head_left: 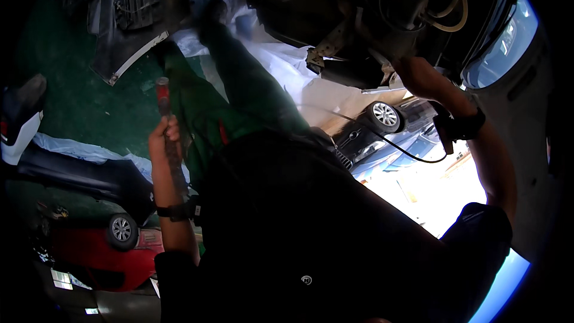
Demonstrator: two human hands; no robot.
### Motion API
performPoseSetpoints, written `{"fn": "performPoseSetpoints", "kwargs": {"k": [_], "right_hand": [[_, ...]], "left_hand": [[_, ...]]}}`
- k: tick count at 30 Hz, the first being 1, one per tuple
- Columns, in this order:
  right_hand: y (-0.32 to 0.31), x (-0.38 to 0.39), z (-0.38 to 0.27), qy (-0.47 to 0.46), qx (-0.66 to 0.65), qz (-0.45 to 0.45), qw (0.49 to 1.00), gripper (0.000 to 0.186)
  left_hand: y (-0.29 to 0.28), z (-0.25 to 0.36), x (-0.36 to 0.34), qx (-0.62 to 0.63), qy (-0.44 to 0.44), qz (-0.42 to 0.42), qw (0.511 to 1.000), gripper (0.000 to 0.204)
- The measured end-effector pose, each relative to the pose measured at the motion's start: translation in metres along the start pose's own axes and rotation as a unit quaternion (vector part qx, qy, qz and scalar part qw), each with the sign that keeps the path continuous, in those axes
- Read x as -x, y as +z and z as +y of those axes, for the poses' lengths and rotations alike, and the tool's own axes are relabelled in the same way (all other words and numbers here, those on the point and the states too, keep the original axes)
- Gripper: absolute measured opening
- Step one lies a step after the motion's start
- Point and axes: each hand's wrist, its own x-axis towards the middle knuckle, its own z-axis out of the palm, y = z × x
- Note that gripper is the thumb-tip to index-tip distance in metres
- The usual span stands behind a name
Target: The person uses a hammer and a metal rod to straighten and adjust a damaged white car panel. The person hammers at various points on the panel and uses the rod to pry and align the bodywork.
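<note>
At the left, my left hand [164, 133] is closed round a long tool [162, 93] with a red end. Its dark part runs back along my forearm; blur hides its exact kind. My right hand [418, 78] reaches up at the right into the opened body of a vehicle [335, 42], beside bare metal brackets and dark parts. The fingers of that hand are in shadow, so what they touch or hold cannot be made out. Both wrists wear dark straps, and a thin black cable [412, 157] hangs from the right one.
Removed body panels [128, 36] and a dark bumper [84, 173] lie on the green floor at the left. Pale plastic sheeting [275, 63] spreads beyond my legs. A red car [89, 257] stands at the lower left, another car [382, 143] at the right. Yellowish hoses [457, 15] hang at upper right.
</note>
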Motion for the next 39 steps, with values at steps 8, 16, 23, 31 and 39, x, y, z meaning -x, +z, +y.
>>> {"fn": "performPoseSetpoints", "kwargs": {"k": [8, 16, 23, 31, 39], "right_hand": [[-0.021, -0.002, -0.018, 0.052, 0.052, -0.228, 0.971, 0.058], [-0.021, 0.007, -0.001, 0.005, 0.109, 0.095, 0.989, 0.029], [-0.025, 0.007, -0.032, 0.162, -0.042, -0.176, 0.970, 0.032], [0.018, 0.045, -0.069, 0.204, -0.223, 0.302, 0.904, 0.037], [0.175, 0.072, -0.218, 0.240, -0.610, 0.460, 0.599, 0.035]], "left_hand": [[0.030, 0.014, 0.011, -0.079, -0.015, -0.003, 0.997, 0.022], [0.017, 0.031, 0.023, -0.039, -0.001, -0.024, 0.999, 0.021], [-0.011, 0.029, 0.033, -0.070, 0.039, -0.013, 0.997, 0.025], [0.005, 0.052, 0.039, -0.290, -0.018, -0.075, 0.954, 0.015], [0.115, 0.058, 0.070, -0.532, 0.025, -0.125, 0.837, 0.022]]}}
